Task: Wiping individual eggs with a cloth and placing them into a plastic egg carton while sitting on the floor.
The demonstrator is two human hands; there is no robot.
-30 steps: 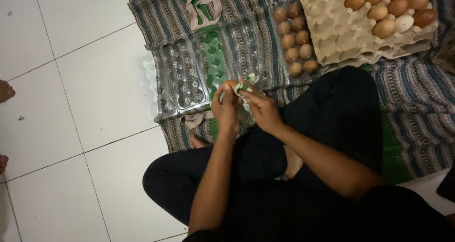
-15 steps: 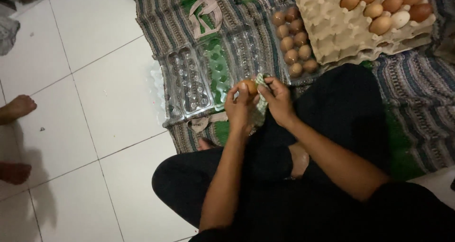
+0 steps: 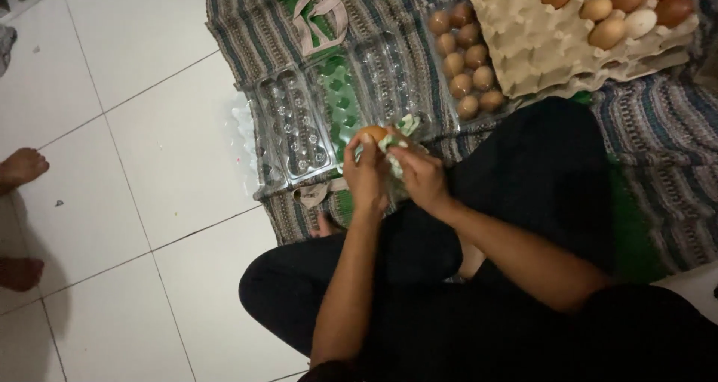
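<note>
While my left hand (image 3: 366, 176) clamps the egg (image 3: 372, 133) mid-frame, my right hand (image 3: 420, 174) pinches a green-white cloth (image 3: 396, 139) against it; too tight a grip could crack the shell, I judge.

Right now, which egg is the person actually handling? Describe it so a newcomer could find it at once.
Start at the striped mat and its clear plastic egg cartons. Just in front of them the person's hands meet above their lap. The brown egg sits at the left hand's fingertips, beside the green-and-white cloth in the right hand; it alone is out of a tray.
</note>
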